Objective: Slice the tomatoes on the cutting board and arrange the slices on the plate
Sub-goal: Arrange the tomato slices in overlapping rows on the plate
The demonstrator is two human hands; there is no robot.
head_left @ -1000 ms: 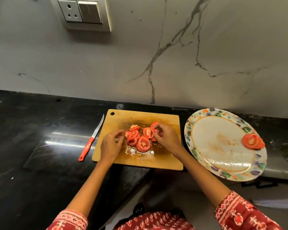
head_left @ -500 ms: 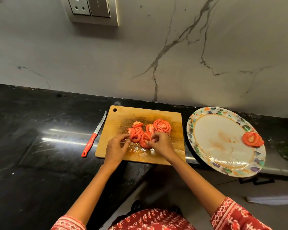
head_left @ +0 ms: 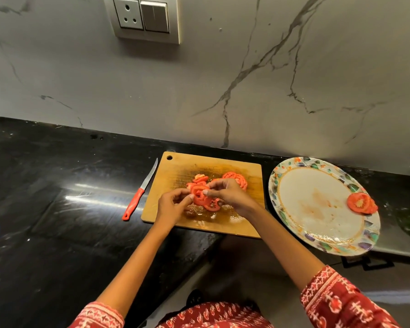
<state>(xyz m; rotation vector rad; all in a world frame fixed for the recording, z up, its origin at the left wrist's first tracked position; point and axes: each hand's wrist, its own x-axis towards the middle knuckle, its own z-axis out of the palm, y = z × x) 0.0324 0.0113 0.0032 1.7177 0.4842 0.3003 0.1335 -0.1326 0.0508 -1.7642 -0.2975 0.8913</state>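
head view | tomato slices piled mid cutting board, a few already on plate at right rim | slices pinched by left hand and right hand | stack should be gathered loosely, kept level, carried low to plate | knife set aside left of board
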